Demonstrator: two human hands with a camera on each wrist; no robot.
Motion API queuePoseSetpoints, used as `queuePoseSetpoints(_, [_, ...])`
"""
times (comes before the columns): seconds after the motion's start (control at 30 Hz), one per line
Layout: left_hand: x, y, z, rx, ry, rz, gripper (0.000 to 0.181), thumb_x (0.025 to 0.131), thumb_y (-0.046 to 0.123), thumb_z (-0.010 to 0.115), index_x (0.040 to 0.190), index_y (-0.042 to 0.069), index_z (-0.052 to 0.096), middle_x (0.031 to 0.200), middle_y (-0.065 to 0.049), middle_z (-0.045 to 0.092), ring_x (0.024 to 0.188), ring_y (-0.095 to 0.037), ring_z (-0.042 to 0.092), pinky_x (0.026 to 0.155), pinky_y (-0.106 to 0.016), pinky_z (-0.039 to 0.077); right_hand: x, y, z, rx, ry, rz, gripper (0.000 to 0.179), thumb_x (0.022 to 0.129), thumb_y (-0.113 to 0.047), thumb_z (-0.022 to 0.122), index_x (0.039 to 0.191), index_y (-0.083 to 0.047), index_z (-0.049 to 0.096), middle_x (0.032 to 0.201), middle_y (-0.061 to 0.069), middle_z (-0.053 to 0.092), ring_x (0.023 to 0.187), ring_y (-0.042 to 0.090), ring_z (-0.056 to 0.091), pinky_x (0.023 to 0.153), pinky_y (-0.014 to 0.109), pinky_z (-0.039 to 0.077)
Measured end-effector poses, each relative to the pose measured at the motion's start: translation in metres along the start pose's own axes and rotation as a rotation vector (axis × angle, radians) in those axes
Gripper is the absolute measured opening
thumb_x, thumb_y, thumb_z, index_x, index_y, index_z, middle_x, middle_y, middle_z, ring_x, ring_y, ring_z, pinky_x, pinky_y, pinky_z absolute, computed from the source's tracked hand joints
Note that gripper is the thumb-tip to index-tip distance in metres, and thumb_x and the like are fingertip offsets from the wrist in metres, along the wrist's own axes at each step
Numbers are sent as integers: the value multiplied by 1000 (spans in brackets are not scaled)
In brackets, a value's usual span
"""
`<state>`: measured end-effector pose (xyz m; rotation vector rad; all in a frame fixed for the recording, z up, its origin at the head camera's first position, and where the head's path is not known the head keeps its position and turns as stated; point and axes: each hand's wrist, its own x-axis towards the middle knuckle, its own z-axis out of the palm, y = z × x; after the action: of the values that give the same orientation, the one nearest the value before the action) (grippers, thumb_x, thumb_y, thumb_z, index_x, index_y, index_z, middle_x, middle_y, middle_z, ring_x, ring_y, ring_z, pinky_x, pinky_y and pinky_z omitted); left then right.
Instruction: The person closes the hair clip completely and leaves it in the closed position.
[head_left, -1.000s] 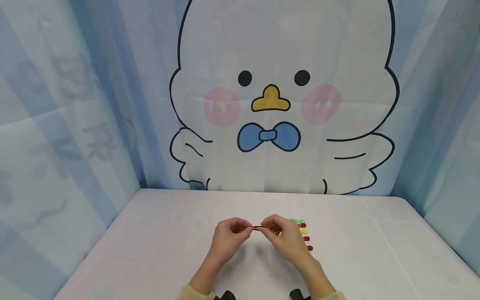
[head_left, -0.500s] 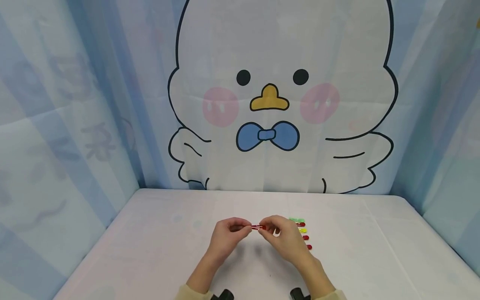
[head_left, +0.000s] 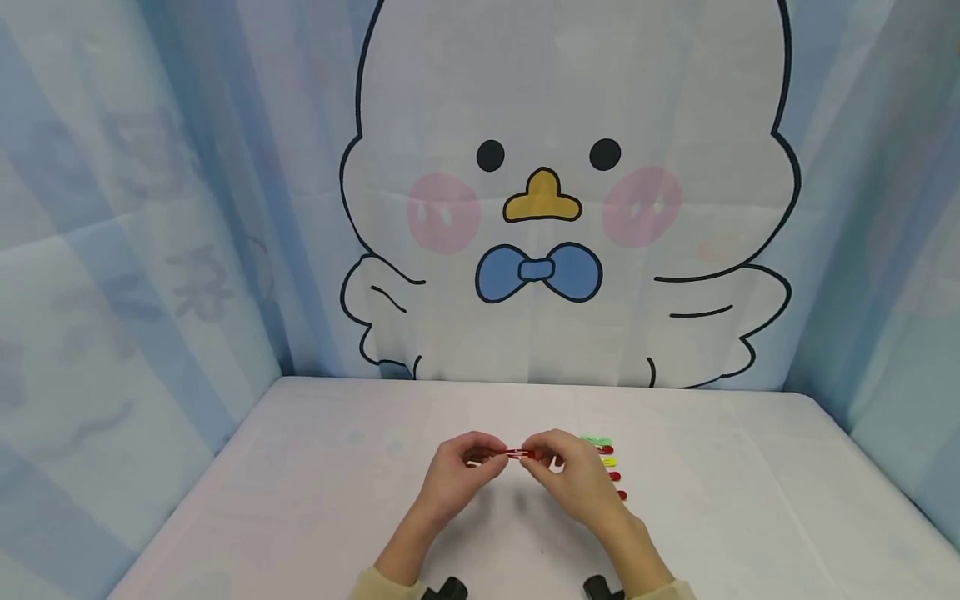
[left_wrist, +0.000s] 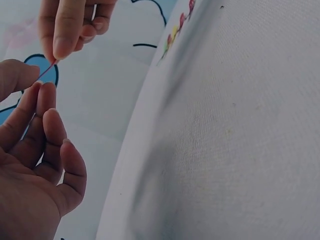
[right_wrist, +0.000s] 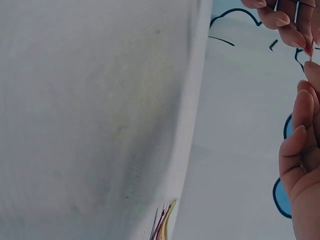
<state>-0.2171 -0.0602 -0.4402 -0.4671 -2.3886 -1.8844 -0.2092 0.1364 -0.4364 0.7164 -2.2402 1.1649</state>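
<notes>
A red snap hair clip (head_left: pixel 519 454) is held above the table between both hands. My left hand (head_left: pixel 457 477) pinches its left end between thumb and fingertips. The right hand (head_left: pixel 579 482) pinches the other end, at the red tip. Seen edge-on in the left wrist view, the clip (left_wrist: pixel 46 71) is a thin red line between the fingertips. Beside and partly behind the right hand lies a column of clips: a green clip (head_left: pixel 597 440), a red clip (head_left: pixel 606 450), a yellow clip (head_left: pixel 610 462) and further red ones; the hand hides their left parts.
A white cloth covers the table (head_left: pixel 750 483). Behind it hangs a curtain (head_left: pixel 555 333) printed with a white cartoon bird, and blue-and-white curtains close both sides. Black wrist devices (head_left: pixel 452 588) show at the bottom edge.
The right fingertips have shifted on the clip since a second ago, so more of its red end shows. Both hands stay nearly in place; the column of clips is unchanged.
</notes>
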Motion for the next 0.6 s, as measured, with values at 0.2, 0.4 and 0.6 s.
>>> queuePoseSetpoints(0.2, [1, 2, 1, 21, 17, 18, 16, 90, 15, 77, 103, 7, 72, 91, 0, 67, 87, -17, 59, 78, -30, 49, 0, 2, -5, -18, 20, -27, 26, 75, 6, 84, 90, -12, 72, 76, -17, 60, 67, 3, 56, 61, 27, 49])
queuePoseSetpoints(0.4, [1, 2, -2, 43, 15, 19, 17, 91, 17, 76, 106, 9, 72, 94, 1, 67, 89, -17, 58, 77, -31, 48, 1, 3, -11, -29, 21, -44, 25, 76, 5, 84, 90, -12, 72, 77, -16, 62, 67, 3, 57, 61, 28, 48])
queuePoseSetpoints(0.6, [1, 0, -8, 110, 35, 35, 16, 92, 16, 74, 106, 9, 71, 95, 2, 68, 90, -18, 57, 77, -30, 48, 6, 4, -18, -47, 10, -67, 24, 76, 4, 84, 90, -13, 73, 78, -15, 64, 67, 2, 58, 60, 29, 48])
